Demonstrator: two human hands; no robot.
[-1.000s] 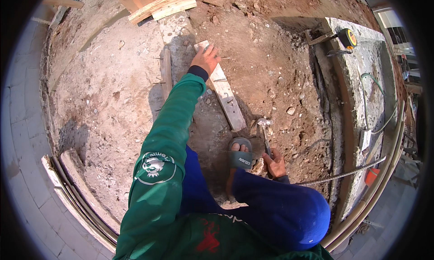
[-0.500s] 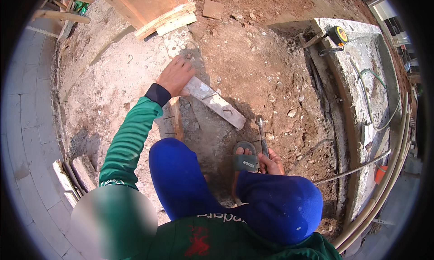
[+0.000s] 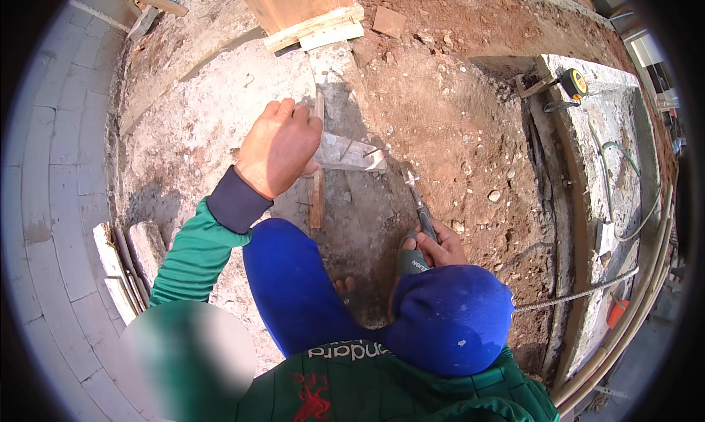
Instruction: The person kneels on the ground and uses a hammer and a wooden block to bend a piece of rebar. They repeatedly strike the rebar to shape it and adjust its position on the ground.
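Observation:
My left hand (image 3: 283,147) is closed on the near end of a short, pale wooden board (image 3: 351,153). Two bent nails stick up from the board's far part. Under that hand runs a narrow wooden strip (image 3: 316,202), with nails jutting from its side. My right hand (image 3: 443,244) grips the dark handle of a hammer (image 3: 420,200). The metal head points away from me, just right of the board's end and apart from it. Part of the right hand is hidden behind my raised knee.
A wooden form (image 3: 294,11) stands at the far side. To the right, a tape measure (image 3: 573,83) rests on a concrete trough (image 3: 547,114). A ribbed steel bar (image 3: 580,290) and long pipes (image 3: 631,312) lie right. Wood scraps (image 3: 117,268) lie left, beside grey paving (image 3: 51,224).
The board has turned from a slant to nearly crosswise, its nailed end moving away from me. My left hand has turned with it. The hammer has shifted slightly left and away.

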